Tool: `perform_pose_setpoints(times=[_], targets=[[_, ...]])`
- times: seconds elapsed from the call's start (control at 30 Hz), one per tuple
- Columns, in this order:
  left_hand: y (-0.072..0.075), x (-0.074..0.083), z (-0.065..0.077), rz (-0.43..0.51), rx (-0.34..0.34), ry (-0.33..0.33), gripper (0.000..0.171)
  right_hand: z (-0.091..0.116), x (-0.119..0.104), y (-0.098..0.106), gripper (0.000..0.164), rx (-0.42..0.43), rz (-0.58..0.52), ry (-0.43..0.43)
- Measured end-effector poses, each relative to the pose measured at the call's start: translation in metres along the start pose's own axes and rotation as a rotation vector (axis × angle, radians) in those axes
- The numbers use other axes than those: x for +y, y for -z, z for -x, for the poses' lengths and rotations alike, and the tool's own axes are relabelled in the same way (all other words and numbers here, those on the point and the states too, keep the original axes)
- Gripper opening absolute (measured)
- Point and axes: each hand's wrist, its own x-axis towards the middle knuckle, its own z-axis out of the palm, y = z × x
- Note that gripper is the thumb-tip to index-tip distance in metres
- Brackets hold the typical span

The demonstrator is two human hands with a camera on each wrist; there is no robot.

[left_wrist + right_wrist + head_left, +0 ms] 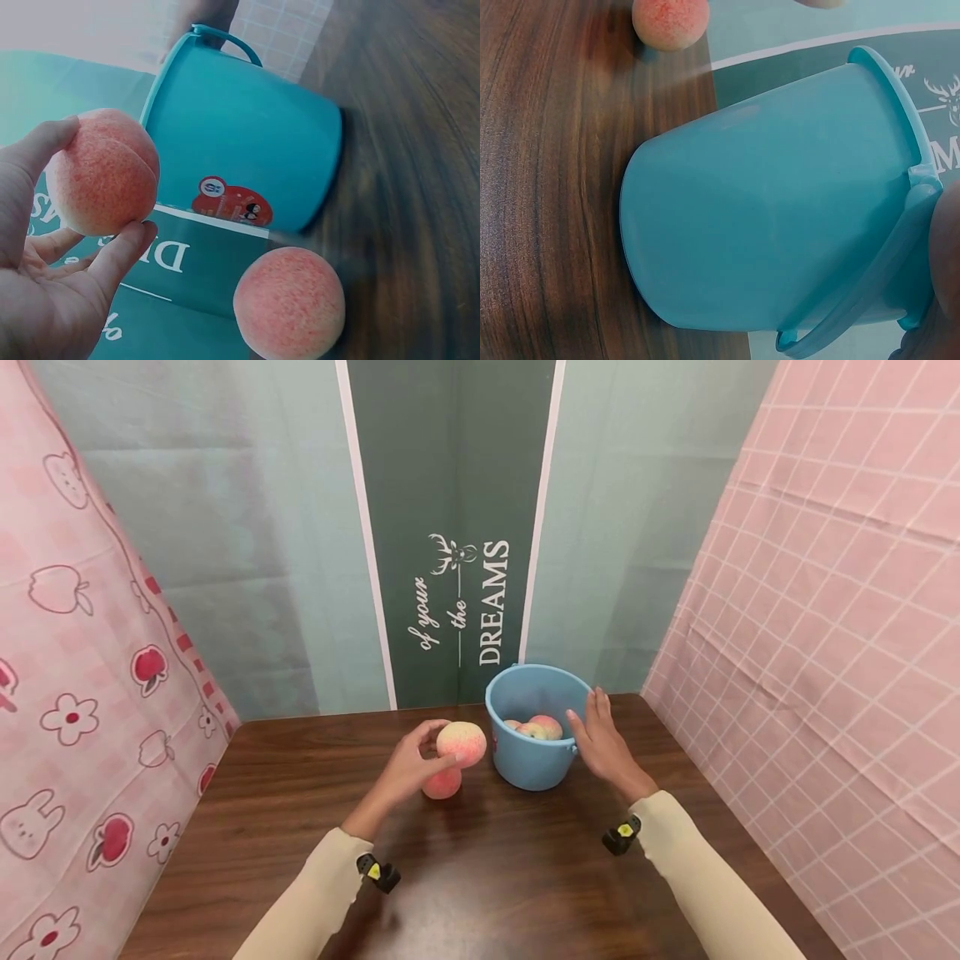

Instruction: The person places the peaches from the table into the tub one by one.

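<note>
My left hand (412, 767) holds a pink and yellow peach (462, 744) between thumb and fingers, raised off the table left of the blue bucket (534, 768). Beneath it a second peach (442, 783) rests on the table; the left wrist view shows this lower peach (289, 304) apart from the hand. Several peaches (546, 727) lie inside the upright bucket, partly hidden by its wall. With fingers straight, my right hand (606, 745) rests against the right side of the bucket's rim. The right wrist view shows the bucket's handle (870, 281) hanging down its side.
The brown wooden table (480, 877) carries everything. Behind it hangs a green cloth (457, 460) with white lettering. A pink patterned cloth (82, 710) borders the left side, and a pink checked one (840, 610) the right.
</note>
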Motion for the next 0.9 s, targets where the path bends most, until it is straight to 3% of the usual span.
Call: perform_pose_setpoints(times=[0.23,0.67,0.9], targets=[[0.000,0.006,-0.009,0.008,-0.006,0.029,0.057,-0.001,-0.001,0.000,0.084,-0.001,0.002,-0.006],[-0.012,0.012,-0.027,0.058,-0.013,-0.022,0.058,-0.002,-0.001,-0.001,0.083,0.012,-0.014,0.001],[-0.018,0.014,-0.034,0.075,-0.015,-0.012,0.059,-0.002,-0.003,-0.002,0.083,0.004,-0.016,-0.014]])
